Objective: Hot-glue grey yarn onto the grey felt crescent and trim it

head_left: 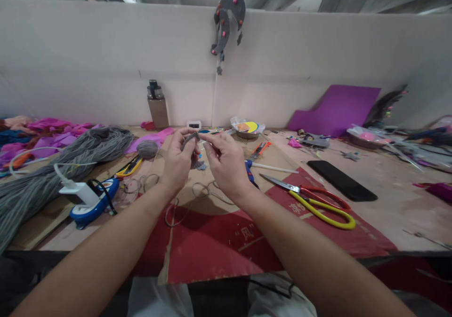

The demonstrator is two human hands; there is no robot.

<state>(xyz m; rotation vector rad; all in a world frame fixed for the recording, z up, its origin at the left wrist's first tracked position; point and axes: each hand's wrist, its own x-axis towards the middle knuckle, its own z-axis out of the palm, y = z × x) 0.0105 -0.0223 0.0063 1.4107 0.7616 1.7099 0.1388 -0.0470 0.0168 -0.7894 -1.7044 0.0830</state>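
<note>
The two hands are close together, above the middle of the worktop (388,213). The left hand (178,159) has its fingers closed on a small grey piece (191,139). The right hand (228,164) is just beside this piece, with thumb and index finger near each other; I cannot tell if they pinch something. Under the hands, a thin cord (208,192) lies in loops, partly over the red printed sheet (212,246).

Seen from the hands, the scissors (300,190) with one red and one yellow handle lie at four o'clock, and the black phone (341,180) is behind them, toward three o'clock. At nine o'clock there is a ball of grey yarn (147,149), and farther, the big grey yarn bundle (95,145). The blue power strip (95,209) is at eight o'clock. At two o'clock stands a bowl (247,134).
</note>
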